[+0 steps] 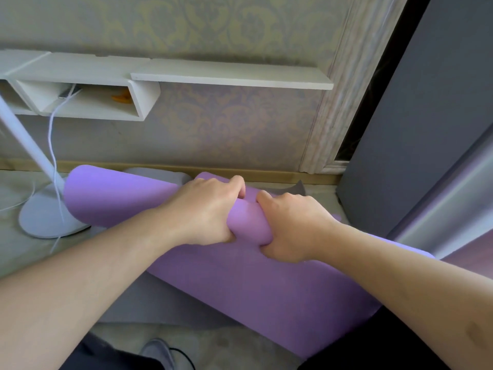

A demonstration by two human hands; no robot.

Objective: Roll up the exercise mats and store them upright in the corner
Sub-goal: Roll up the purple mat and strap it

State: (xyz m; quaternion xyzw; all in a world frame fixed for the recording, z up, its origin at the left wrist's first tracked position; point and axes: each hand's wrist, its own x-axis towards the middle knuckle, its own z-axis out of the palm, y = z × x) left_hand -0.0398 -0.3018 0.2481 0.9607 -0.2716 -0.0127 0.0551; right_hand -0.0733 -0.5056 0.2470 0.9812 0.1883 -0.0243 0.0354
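Observation:
A purple exercise mat (256, 295) lies on the floor, partly rolled. Its rolled part (112, 201) runs from the lamp base at the left towards the right, with the flat part spread towards me. My left hand (205, 209) grips the roll near its middle, fingers curled over the top and thumb underneath. Right beside it, my right hand (290, 225) grips the same roll in the same way. A grey mat (160, 174) lies behind the roll by the wall, mostly hidden.
A white floor lamp base (42, 217) with its pole and cord stands at the left, touching the roll's end. White wall shelves (229, 76) hang above. A grey panel (416, 145) and the corner trim (328, 124) stand at the right. My shoe (157, 351) is below.

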